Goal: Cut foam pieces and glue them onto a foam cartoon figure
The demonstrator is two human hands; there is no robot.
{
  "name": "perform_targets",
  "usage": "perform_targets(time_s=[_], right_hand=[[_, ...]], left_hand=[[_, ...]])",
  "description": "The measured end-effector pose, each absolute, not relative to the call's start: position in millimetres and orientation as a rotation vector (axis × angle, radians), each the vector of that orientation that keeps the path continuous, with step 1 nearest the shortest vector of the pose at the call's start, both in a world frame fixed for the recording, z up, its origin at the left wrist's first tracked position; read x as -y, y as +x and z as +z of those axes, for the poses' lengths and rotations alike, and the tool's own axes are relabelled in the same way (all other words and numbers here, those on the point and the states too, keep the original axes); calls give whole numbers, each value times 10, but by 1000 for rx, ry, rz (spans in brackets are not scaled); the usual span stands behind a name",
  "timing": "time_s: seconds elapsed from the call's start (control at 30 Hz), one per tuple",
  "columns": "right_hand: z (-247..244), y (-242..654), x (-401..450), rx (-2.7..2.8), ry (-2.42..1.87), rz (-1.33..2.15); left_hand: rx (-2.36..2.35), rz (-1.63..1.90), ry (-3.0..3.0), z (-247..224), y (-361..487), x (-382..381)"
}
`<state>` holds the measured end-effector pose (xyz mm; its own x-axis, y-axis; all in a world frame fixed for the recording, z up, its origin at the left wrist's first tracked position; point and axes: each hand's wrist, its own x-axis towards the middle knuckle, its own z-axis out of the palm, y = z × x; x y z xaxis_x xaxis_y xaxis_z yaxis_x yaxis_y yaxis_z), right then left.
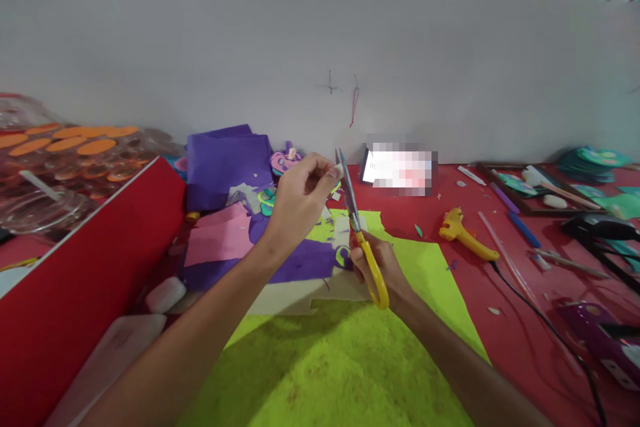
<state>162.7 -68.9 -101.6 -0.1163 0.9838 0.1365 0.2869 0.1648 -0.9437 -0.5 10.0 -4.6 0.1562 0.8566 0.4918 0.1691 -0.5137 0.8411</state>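
Observation:
In the middle of the view, my left hand [305, 197] is closed, pinching a small whitish piece [341, 171] between thumb and fingertips. My right hand [383, 260] grips the yellow-handled scissors [373, 265], whose blades point up and stand slightly apart. Those blades are right beside the whitish piece; whether they touch it I cannot tell. Below both hands lie a large yellow-green felt sheet [320, 360], purple felt [305, 263] and a pink sheet [217, 237]. A small purple ring with a yellow-green shape [343, 256] rests near my right hand.
A red panel [100, 280] stands at the left, with clear containers and orange discs [75, 140] behind it. To the right lie a yellow glue gun [465, 237] with a black cord, a blue pen [524, 230] and a dark tray [540, 210]. A phone [369, 167] leans against the white partition [225, 47].

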Motion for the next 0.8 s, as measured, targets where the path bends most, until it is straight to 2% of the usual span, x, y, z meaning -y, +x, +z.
perform_targets(time_s=[0.8], right_hand=[[-950, 1615, 711, 1580, -1311, 980]], left_hand=[[-1001, 1437, 1786, -57, -18, -113]])
